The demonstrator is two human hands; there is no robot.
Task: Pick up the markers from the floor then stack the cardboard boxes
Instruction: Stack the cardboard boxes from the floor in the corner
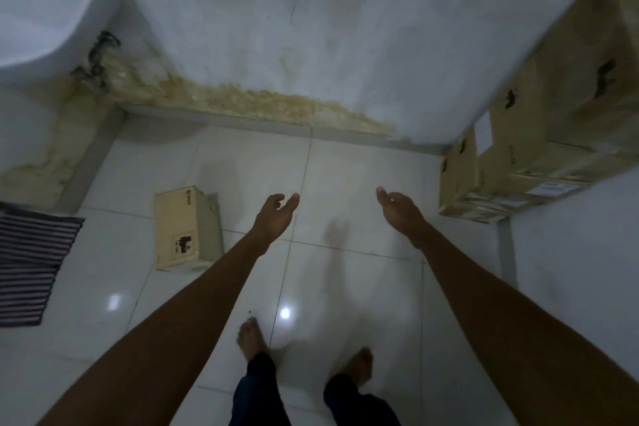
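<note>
Both hands, left [275,214] and right [397,206], are held out empty with fingers spread; 1 box [186,228] lies left of them, stacked boxes [539,135] right

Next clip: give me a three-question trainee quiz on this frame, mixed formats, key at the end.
1. True or false: the left hand holds a marker.
2. The small tan cardboard box lies on the white tiled floor on which side of the hands? A) the person's left B) the person's right C) between them
3. Fill in: the stack of large brown cardboard boxes stands near the ____ hand.

Key: 1 false; 2 A; 3 right.
</note>
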